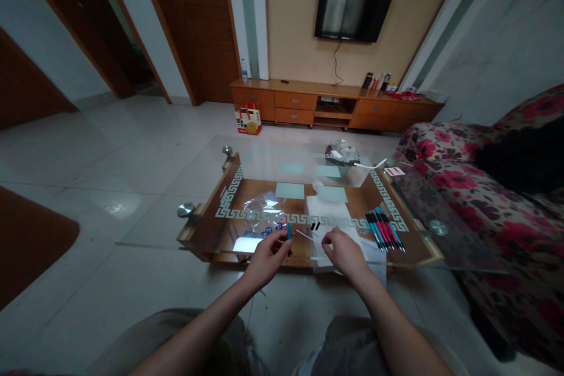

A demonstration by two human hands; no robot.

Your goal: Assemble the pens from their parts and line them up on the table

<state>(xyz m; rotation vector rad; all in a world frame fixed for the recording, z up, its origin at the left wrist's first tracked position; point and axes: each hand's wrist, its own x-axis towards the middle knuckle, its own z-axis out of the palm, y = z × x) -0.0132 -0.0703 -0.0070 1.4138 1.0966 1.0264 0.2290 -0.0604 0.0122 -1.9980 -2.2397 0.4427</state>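
My left hand [267, 257] pinches a short blue pen barrel [289, 232] upright over the near edge of the glass coffee table [207, 188]. A hand's width to the right, my right hand [345, 252] is closed on the near end of a thin pale pen refill [304, 235] that reaches toward the barrel. Two small black pen caps [314, 226] lie on the glass between and just beyond the hands. A row of several blue, red and black pens [385, 230] lies on white paper [328, 214] to the right.
A crumpled clear plastic bag [263, 207] lies left of the paper. A bowl with wrappers [342, 153] stands at the table's far side. A floral sofa [493, 200] runs along the right; a TV cabinet [335, 104] and a red paper bag [249, 118] stand beyond.
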